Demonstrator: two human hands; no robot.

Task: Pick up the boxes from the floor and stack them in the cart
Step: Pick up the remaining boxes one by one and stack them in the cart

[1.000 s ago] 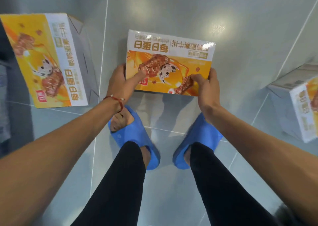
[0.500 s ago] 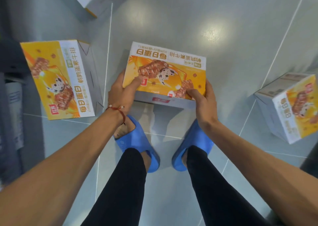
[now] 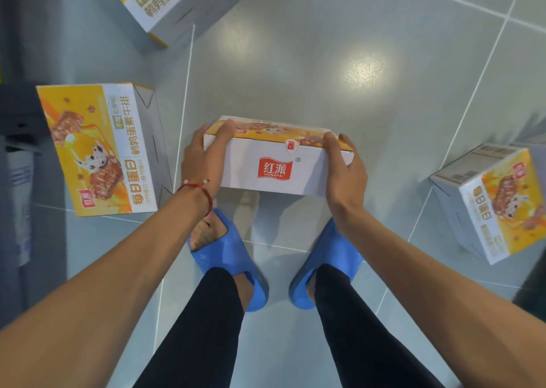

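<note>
Cardboard box point(image 3: 274, 166): centre frame, tilted toward me.
Hands: my left hand point(image 3: 204, 158) and right hand point(image 3: 344, 170) clasp its ends.
Tip: I'd keep it level, lifting smoothly.

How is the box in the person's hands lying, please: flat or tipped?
Tipped: the box shows the camera its white logo side; the left hand and right hand grip its ends.
</note>
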